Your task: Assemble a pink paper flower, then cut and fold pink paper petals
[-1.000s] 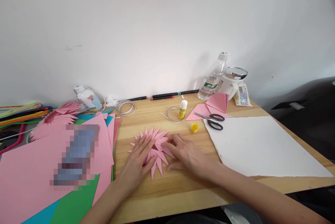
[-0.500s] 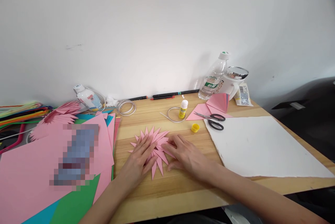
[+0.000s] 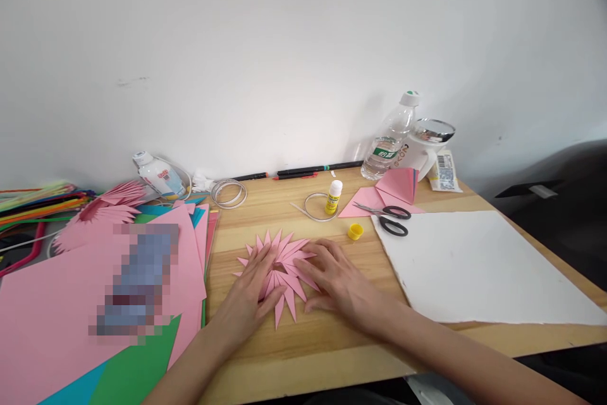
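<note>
A pink folded-paper star (image 3: 290,280) with many pointed rays and a small hole at its centre lies on the wooden table. Flat on its left side rests my left hand (image 3: 250,285), open, fingers stretched out and thumb apart. My right hand (image 3: 339,278) touches the rays on the right side, its fingers slightly bent and the thumb apart on the table. Some rays are hidden beneath both hands. Beyond the star stand an uncapped glue stick (image 3: 334,198) and its yellow cap (image 3: 355,232).
Scissors (image 3: 393,220) lie across pink paper and a white board (image 3: 474,266) at right. A water bottle (image 3: 386,143) and a mug (image 3: 422,149) stand by the wall. Coloured paper sheets (image 3: 52,304) cover the left, with another pleated pink paper piece (image 3: 107,209) behind.
My right hand's fingers have spread a little and shifted slightly to the right along the rays. The star's central hole shows more clearly as my left fingers uncover it.
</note>
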A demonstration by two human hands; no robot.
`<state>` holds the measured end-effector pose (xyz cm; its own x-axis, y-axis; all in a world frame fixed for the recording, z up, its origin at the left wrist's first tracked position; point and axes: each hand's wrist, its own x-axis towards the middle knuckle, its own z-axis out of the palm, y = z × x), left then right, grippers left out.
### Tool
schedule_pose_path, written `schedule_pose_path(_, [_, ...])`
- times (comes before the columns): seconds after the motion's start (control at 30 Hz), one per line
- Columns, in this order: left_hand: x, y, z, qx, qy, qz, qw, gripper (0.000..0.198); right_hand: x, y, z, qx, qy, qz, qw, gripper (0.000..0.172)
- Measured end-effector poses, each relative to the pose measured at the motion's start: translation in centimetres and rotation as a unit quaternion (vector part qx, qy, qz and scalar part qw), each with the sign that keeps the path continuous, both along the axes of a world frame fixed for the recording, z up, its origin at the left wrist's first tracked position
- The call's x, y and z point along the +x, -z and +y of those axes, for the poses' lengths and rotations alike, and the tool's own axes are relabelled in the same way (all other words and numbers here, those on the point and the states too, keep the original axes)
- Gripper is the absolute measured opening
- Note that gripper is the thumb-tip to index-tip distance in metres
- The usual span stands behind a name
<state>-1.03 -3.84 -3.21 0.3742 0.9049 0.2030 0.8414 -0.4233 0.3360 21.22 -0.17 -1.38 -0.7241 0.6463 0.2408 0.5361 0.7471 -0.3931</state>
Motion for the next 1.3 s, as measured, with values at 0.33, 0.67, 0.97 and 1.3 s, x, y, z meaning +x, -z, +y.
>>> schedule_pose_path(0.33, [0.0,0.4,0.0,0.013,0.034,-0.004,0.999,0.048,0.2,0.2,0.3,-0.110,-0.011,0.045,0.993,0.049])
schedule_pose_path(0.67, [0.2,0.0,-0.2,0.002,0.000,-0.043,0.999,0.053,-0.1,1.7,0.2,-0.149,0.013,0.160,0.976,0.065])
schedule_pose_path(0.97, [0.2,0.1,-0.1,-0.006,0.001,-0.031,1.000,0.051,-0.6,0.9,1.5,-0.230,0.113,0.216,0.942,0.024])
schedule_pose_path(1.3, [0.4,-0.1,-0.1,0.009,0.013,-0.047,0.999,0.050,-1.4,1.5,2.8,-0.336,0.201,0.281,0.876,0.024])
